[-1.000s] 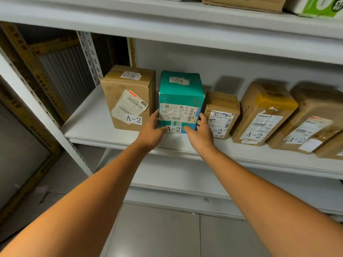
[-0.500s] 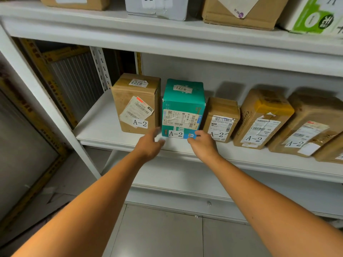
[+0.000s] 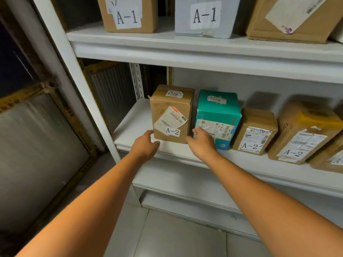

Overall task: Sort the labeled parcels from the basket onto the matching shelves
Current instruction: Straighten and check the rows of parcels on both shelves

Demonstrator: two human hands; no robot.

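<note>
While the teal parcel [image 3: 217,112] stands on the shelf [image 3: 133,127] just right of the brown box [image 3: 170,115], the left hand [image 3: 145,145] sits at that box's lower left corner, the right hand [image 3: 202,143] at its lower right, fingers loose, gripping nothing.

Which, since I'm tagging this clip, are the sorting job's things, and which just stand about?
Job: left hand, right hand, brown A-2 parcel, teal parcel, other A-2 parcels, A-2 shelf, A-1 boxes above.
Just about: ribbed metal panel, yellow-framed grey board, tiled floor.
</note>
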